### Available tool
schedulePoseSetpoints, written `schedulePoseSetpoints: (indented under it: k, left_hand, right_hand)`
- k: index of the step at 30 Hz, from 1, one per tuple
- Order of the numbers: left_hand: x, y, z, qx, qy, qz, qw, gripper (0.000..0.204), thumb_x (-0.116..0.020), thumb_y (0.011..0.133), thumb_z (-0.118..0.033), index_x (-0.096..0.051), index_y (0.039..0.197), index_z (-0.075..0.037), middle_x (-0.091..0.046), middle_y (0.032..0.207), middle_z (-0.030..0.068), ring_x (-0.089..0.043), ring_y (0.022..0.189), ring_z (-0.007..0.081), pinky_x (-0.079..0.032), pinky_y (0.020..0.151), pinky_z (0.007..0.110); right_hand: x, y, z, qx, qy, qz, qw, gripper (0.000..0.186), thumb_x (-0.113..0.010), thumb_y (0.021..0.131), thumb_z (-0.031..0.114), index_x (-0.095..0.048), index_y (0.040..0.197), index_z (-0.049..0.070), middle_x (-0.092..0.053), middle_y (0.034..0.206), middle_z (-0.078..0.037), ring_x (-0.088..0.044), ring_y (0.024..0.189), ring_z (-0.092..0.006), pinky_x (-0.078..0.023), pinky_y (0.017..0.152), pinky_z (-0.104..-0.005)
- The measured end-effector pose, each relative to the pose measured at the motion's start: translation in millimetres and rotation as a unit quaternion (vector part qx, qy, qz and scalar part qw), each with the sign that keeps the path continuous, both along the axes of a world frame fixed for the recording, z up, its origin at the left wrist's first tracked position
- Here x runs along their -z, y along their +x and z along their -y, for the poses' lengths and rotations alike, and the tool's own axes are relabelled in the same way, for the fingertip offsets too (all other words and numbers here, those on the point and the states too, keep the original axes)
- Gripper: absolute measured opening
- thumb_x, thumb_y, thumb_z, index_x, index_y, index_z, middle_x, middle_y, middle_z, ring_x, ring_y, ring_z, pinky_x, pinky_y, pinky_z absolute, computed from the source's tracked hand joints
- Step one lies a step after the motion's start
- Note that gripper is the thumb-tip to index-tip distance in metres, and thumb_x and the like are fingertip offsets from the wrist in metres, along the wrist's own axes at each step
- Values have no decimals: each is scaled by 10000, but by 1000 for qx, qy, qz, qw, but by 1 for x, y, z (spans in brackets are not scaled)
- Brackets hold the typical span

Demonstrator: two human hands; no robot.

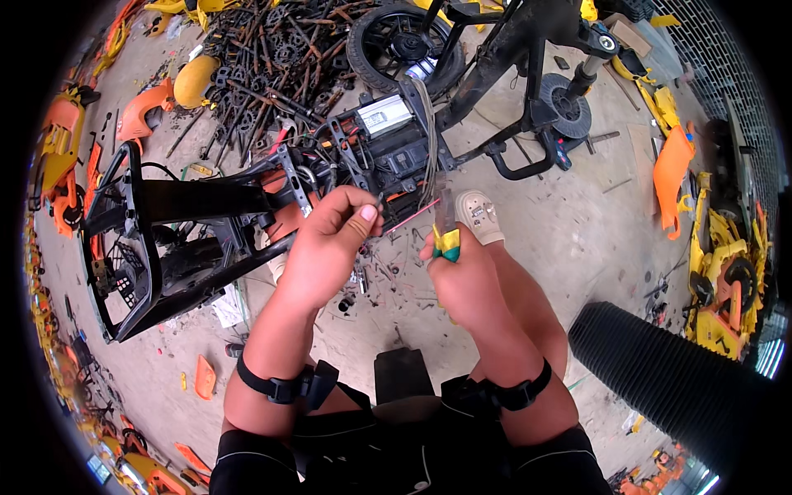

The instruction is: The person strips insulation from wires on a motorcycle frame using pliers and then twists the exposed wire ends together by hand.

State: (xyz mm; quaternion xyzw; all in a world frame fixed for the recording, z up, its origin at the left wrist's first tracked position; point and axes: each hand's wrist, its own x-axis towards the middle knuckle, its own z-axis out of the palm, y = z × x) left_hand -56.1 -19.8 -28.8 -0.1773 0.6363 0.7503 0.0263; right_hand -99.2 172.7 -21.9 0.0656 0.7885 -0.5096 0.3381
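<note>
Head view, looking down at 2 bare hands working over a dismantled black scooter frame (190, 214) lying on a dusty concrete floor (569, 239). The left hand (330, 239) is closing its fingers around a thin wire end, pinching it beside a grey wire bundle (429, 140) that is hanging from the frame's exposed electronics. The right hand (462, 280) is gripping a tool with yellow and green handles (447, 243), its tip pointing up toward the same wires, just beside the left thumb. A pale shoe (478, 214) is resting just behind the right hand. Orange and yellow plastic panels (672, 177) are lying scattered around, and a black ribbed hose (660, 379) is lying at the lower right.
</note>
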Motion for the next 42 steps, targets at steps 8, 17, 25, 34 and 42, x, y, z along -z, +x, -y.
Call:
schedulePoseSetpoints:
  k: [8, 17, 25, 34, 42]
  left_hand:
    - [-3, 0, -4, -6, 61, 33, 998, 134, -565, 1042, -143, -626, 1046, -23, -632, 937, 16, -586, 858, 106, -472, 802, 268]
    - [-8, -2, -5, -20, 112, 85, 990, 166, -561, 1045, -177, -624, 1077, -27, -664, 964, 48, -647, 857, 149, -518, 793, 305]
    - [-9, -1, -7, -5, 99, 85, 992, 160, -625, 1011, -178, -622, 1091, -39, -671, 951, 34, -648, 831, 127, -520, 774, 270]
    - [-1, -1, -10, 7, 90, 46, 995, 202, -703, 922, 5, -592, 1087, -27, -623, 888, -16, -551, 769, 54, -452, 696, 214]
    - [2, -3, -5, -13, 73, 38, 997, 169, -678, 930, 24, -594, 1071, -19, -616, 849, -17, -545, 746, 57, -451, 678, 225]
  right_hand:
    - [11, 7, 5, -49, -40, -42, 997, 285, -525, 858, -18, -573, 1136, 25, -698, 970, -96, -679, 868, -226, -528, 753, -344]
    - [12, 7, 5, -50, -37, -38, 997, 307, -496, 844, -80, -581, 1120, 24, -688, 975, -63, -641, 886, -147, -512, 754, -292]
    - [13, 5, 1, -27, -14, -55, 998, 277, -537, 856, -48, -587, 1117, 31, -693, 969, -56, -647, 874, -138, -518, 759, -291]
    - [12, 6, -1, -21, -9, -51, 998, 273, -546, 863, -41, -587, 1124, 26, -694, 956, -54, -649, 867, -133, -518, 759, -281]
    - [4, -8, -4, 33, -28, -7, 999, 259, -548, 876, -40, -589, 1124, 22, -687, 964, -50, -631, 829, -117, -509, 706, -273]
